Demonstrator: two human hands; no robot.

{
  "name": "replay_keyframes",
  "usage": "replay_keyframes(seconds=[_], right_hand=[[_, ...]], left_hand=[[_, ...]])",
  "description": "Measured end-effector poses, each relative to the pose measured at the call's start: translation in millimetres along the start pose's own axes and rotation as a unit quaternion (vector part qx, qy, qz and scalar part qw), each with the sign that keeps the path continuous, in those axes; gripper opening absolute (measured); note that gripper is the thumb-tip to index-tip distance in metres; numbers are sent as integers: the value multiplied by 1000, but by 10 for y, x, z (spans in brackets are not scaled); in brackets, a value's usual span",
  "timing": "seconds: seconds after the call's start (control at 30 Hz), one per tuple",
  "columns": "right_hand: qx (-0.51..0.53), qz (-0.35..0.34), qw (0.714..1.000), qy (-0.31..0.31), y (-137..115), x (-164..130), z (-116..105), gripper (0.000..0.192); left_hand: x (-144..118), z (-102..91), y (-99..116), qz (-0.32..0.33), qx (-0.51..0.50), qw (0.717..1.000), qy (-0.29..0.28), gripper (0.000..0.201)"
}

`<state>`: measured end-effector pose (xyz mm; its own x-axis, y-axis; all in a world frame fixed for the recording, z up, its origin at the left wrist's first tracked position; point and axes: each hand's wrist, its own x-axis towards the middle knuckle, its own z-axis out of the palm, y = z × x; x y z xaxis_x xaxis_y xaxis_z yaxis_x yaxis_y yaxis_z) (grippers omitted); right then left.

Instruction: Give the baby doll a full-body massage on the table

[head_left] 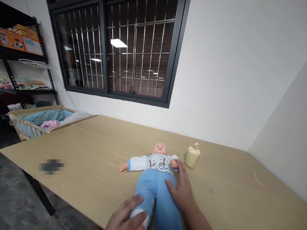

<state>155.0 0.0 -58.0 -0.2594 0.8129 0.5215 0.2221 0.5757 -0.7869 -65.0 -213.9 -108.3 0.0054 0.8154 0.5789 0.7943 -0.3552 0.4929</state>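
A baby doll [149, 180] lies face up on the table, its head away from me. It wears a white top with an elephant print and blue trousers. My left hand [123, 214] is closed round the lower part of the leg on the left, with a white patch showing between thumb and fingers. Along the doll's other side rests my right hand [184, 191], thumb on the trousers near the hip. Its fingers are stretched out and reach the doll's small hand. A cream bottle [192, 156] stands just beyond, to the right.
The brown table [96, 166] meets the white wall at the back. On the right lie a thin pale strip [258, 179] and a small grey-blue bit [211, 190]. A blurred-out dark object [51, 166] is at left. Beyond are a lined crib [45, 116] and black shelving [49, 80].
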Motion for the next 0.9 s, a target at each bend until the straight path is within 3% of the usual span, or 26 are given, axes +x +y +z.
replay_keyframes(seconds=[0.1,0.27,0.4,0.53,0.77,0.9], right_hand=[[-89,-61,992,-70,-20,-46,8,83],[-205,-105,962,-145,77,-50,-29,78],[-247,-122,948,-159,122,-55,-38,76],[-253,-137,945,-155,130,-59,-32,76],[-190,-106,967,-130,141,-35,-9,74],[-44,-13,998,-39,189,51,-5,73]], left_hand=[[225,-63,-91,51,3,999,12,42],[658,-204,-18,138,1,989,60,54],[1005,-123,-54,109,-1,992,70,49],[1238,-27,-104,46,-75,996,13,44],[1251,-98,40,-13,-156,988,11,36],[998,-187,80,-7,-156,987,37,33]])
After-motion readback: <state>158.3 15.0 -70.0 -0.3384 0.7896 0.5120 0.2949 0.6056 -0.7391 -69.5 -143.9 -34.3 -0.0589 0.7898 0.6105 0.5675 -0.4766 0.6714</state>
